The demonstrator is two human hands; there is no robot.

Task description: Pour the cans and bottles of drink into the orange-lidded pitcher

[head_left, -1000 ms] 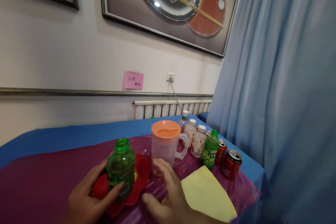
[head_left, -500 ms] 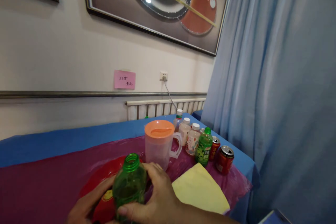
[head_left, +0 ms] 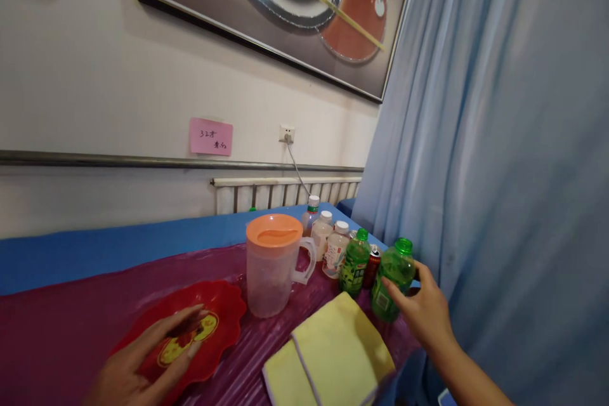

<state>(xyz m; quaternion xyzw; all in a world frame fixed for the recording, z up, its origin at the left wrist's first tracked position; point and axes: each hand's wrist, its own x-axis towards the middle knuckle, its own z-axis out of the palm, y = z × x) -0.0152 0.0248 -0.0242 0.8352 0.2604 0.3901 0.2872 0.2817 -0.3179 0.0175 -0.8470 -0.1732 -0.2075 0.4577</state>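
Observation:
In the head view, my right hand [head_left: 425,307] is closed around an uncapped green plastic bottle [head_left: 394,276] at the right end of the drinks row. The bottle stands upright beside a capped green bottle [head_left: 354,263], and a red can [head_left: 372,266] shows partly between them. My left hand [head_left: 147,358] hovers at the red scalloped plate [head_left: 228,323], thumb and fingers apart with nothing visible between them. A yellow pattern marks the plate's middle. Between the hands lies a folded yellow cloth [head_left: 333,355], with a clear pitcher [head_left: 269,279] with an orange lid behind it.
Several white-capped bottles [head_left: 337,250] line up behind the pitcher's handle. Purple plastic sheeting [head_left: 42,330] covers much of the blue tablecloth [head_left: 143,241]. A blue curtain [head_left: 499,139] hangs along the right side. A radiator [head_left: 285,193] and plugged-in socket [head_left: 287,134] are at the wall.
My right hand has carried the uncapped green bottle from above the red plate rightward to the drinks row. My left hand has come away from it. The yellow cloth now shows more fully.

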